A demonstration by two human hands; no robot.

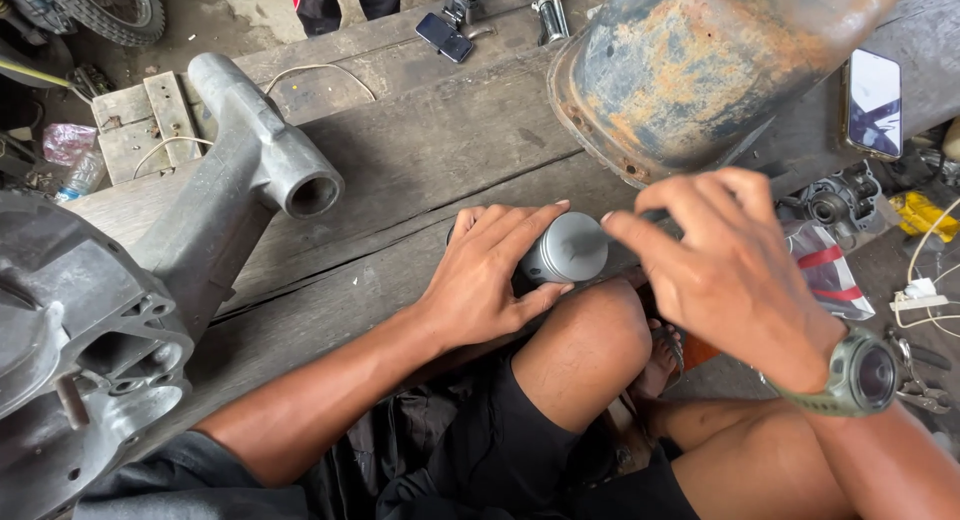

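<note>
Bare knees and dark shorts fill the near edge of the view, the person sitting tight against a worn wooden bench [420, 170]. Just past the raised knee, the left hand [490, 275] wraps around a grey metal cylinder [570, 248], fingers laid along its far side and thumb curled under the near side, a firm grasp. That cylinder lies on its side at the near edge of the bench, its flat round end turned to the right; the end face looks smooth and dull, with a faint mark on it that is too blurred to make out.

Right of it, the right hand [725, 270] hovers with fingers bent and loosely spread, the fingertips just beside the cylinder's end. It seems to hold nothing, though the motion blur makes that hard to swear to. A green wristwatch [860, 375] sits on that wrist.

Farther off on the right, a rusty blue metal shell [690, 70] rests on the bench with a phone [873, 102] beside it. On the left, a big grey engine casing [90, 340] with a long arm reaches toward the far side.
</note>
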